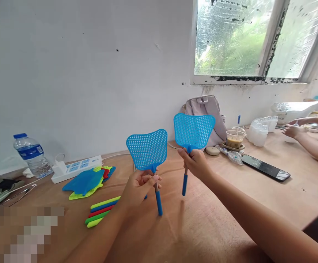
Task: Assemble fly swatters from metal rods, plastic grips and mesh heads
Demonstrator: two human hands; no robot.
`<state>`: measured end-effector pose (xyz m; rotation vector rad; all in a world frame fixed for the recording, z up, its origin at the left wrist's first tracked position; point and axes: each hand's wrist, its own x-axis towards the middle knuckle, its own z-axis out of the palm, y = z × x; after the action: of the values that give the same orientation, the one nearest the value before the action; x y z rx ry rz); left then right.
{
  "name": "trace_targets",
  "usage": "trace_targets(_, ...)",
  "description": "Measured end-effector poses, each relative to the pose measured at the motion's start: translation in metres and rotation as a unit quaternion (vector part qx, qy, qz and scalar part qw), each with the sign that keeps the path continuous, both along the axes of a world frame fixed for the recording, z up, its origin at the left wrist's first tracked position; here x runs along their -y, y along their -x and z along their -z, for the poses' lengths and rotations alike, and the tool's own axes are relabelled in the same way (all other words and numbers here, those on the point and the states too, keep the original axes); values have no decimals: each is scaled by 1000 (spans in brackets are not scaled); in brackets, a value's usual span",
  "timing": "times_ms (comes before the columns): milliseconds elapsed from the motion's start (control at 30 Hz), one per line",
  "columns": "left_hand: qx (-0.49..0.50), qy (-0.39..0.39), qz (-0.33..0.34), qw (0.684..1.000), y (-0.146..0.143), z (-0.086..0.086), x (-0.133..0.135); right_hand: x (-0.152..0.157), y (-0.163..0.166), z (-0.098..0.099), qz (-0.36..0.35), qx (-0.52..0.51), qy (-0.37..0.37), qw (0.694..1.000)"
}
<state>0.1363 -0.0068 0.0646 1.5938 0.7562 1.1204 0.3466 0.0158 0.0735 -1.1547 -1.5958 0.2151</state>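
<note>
My left hand (138,186) is closed around the neck of a blue fly swatter (147,149), held upright above the wooden table (203,219). My right hand (194,162) grips a second blue fly swatter (194,130), also upright and slightly higher. Each swatter's short blue handle hangs below the fist. Left of my hands, a pile of blue, yellow-green and red swatter heads (86,182) lies flat on the table. Several loose coloured handles (100,212) lie in front of that pile.
A water bottle (33,155) and a white power strip (76,168) sit by the wall at left. A grey backpack (205,113), a lidded drink cup (235,139), white bottles (260,131) and a black phone (265,168) lie right. Another person's hands (293,129) work at far right.
</note>
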Motion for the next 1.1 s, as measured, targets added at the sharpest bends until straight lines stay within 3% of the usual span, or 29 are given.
trace_targets(133, -2, -5, -40, 999, -15, -1, -1, 2, -16, 5, 29, -36, -14, 999)
trace_targets(267, 22, -12, -89, 996, -42, -1, -22, 3, -27, 15, 23, -71, -42, 996)
trace_targets(433, -54, 58, -105, 991, -81, 16, -62, 1, -28, 22, -75, -111, -28, 991)
trace_targets(500, -81, 77, -102, 989, -92, 29, -71, 1, -25, 21, -159, -196, -9, 968)
trace_targets(600, -108, 79, -100, 986, -101, 50, -73, 4, -18, 19, -277, -341, 63, 896)
trace_targets(700, -125, 71, -92, 985, -103, 65, -70, 8, -11, 17, -319, -405, 122, 848)
trace_targets(767, -132, 67, -83, 985, -103, 71, -68, 10, -8, 16, -313, -400, 135, 851)
trace_targets(933, -138, 54, -86, 985, -103, 75, -68, 11, -7, 15, -240, -343, 107, 902)
trace_targets(1100, -140, 35, -100, 984, -105, 71, -63, 15, -7, 18, -233, -317, 101, 914)
